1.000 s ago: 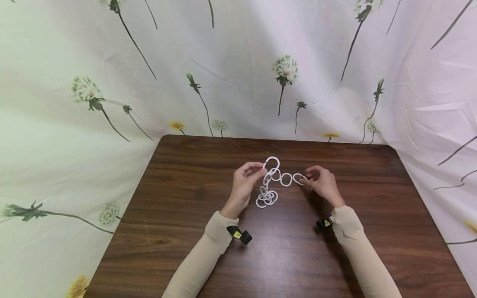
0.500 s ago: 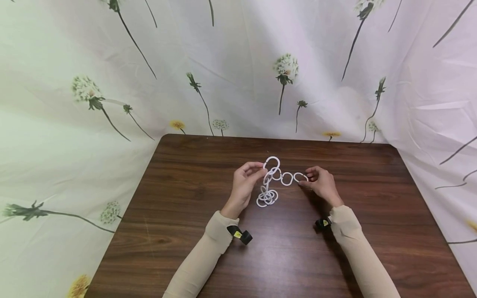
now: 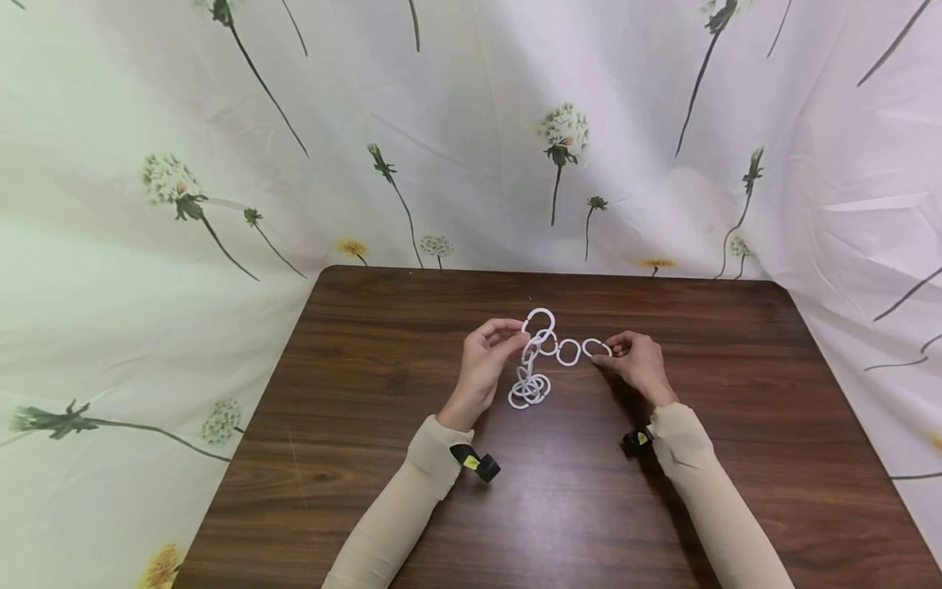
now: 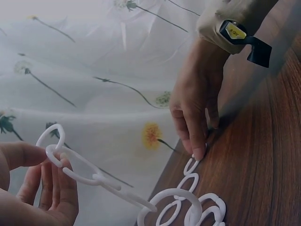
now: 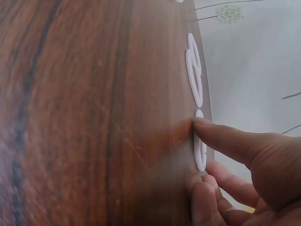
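My left hand [image 3: 482, 366] pinches the top ring [image 3: 541, 310] of a chain of white plastic rings between thumb and fingers. From it the chain hangs down to a small heap of linked rings [image 3: 528, 393] on the table. In the left wrist view a gap shows in a ring [image 4: 55, 159] close to the fingertips. My right hand [image 3: 642, 366] holds a separate white ring [image 3: 593, 341] low at the tabletop, its thumb against the edge in the right wrist view. Another ring [image 3: 569, 364] lies between this one and the chain; whether it links to the chain I cannot tell.
The brown wood-grain table [image 3: 368, 393] has rounded far corners. Behind it and at both sides hangs a white curtain [image 3: 478, 164] printed with dandelions. Each wrist wears a black camera band [image 3: 477, 464].
The fingers of my right hand have closed in on the separate ring, which has shifted only slightly. The left hand keeps its grip on the chain almost unmoved.
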`<state>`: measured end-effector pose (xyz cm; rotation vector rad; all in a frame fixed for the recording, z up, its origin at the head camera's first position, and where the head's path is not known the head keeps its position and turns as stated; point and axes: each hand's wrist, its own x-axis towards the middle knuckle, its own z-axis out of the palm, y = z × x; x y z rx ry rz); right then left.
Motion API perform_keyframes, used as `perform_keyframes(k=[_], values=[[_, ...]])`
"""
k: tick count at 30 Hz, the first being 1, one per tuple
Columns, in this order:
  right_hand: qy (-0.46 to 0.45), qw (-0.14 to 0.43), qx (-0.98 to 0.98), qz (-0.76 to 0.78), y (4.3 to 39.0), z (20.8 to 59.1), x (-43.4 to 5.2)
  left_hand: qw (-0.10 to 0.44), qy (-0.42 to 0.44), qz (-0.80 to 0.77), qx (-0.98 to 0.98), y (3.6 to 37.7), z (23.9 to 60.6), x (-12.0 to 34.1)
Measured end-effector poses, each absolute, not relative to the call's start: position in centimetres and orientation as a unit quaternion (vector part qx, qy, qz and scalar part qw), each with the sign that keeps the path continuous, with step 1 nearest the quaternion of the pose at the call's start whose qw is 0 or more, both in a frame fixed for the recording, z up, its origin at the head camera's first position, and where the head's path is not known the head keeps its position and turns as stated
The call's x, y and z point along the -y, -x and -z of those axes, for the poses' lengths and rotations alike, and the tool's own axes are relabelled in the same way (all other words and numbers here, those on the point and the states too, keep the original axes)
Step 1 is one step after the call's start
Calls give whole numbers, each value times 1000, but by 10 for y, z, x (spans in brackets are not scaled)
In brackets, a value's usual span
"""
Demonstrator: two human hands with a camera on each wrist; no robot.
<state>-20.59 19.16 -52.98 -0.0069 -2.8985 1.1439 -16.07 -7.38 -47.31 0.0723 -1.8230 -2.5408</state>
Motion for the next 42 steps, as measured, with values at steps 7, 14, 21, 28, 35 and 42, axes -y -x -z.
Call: perform_keyframes(k=[7, 14, 21, 28, 35, 42], values=[[-6, 8, 924, -382, 205, 529, -191, 5, -17, 814, 580, 161, 474, 72], [-26, 25, 920, -390, 204, 532, -191, 6, -16, 814, 581, 161, 476, 71], [-30, 34, 904, -424, 203, 533, -188, 12, -18, 816, 578, 161, 475, 72], [-22, 23, 862, -507, 202, 533, -183, 14, -14, 814, 580, 161, 474, 72], [-24, 53, 842, -537, 201, 527, -182, 20, -10, 807, 590, 161, 474, 72], [-47, 53, 841, -536, 196, 509, -178, 23, -5, 802, 597, 161, 472, 72]])
